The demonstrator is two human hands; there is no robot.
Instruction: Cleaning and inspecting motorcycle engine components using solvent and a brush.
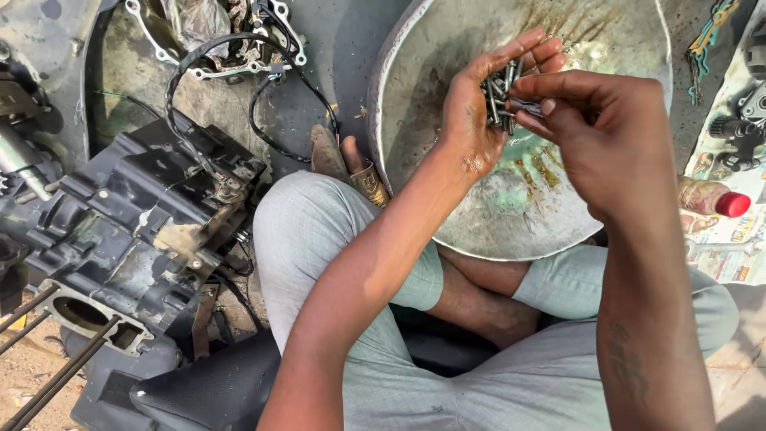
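1. Far over at my nine o'clock sits the black engine case (152, 231), greasy and open-faced, with long dark studs (48, 351) poking out of it toward seven o'clock
2. Up at eleven o'clock a grey gasket (215, 68) lies on the ground, and a black cable (263, 112) loops down from it toward the case
3. Dead centre, low in view, there are my crossed legs in pale grey trousers (319, 231); a sandalled foot (351, 164) peeks out just against the basin's near-left rim
4. Now my left hand (479, 104), at about twelve o'clock: palm up, fingers cupped, cradling a bundle of dark bolts (501, 94) over the basin
5. Under both hands lies the big metal basin (622, 48), dented and streaked with rust-brown and green stains, filling the top from twelve to two o'clock
6. My right hand (598, 136), at one o'clock, comes in from the right with fingertips pinched narrow on one bolt at the edge of the bundle, touching the left palm's load
7. Out at three o'clock a small bottle with a red cap (714, 199) lies on its side on printed paper (734, 239), just beside the basin's rim
8. Up at two o'clock, dark metal parts (738, 132) rest on that same paper, well apart from my hands
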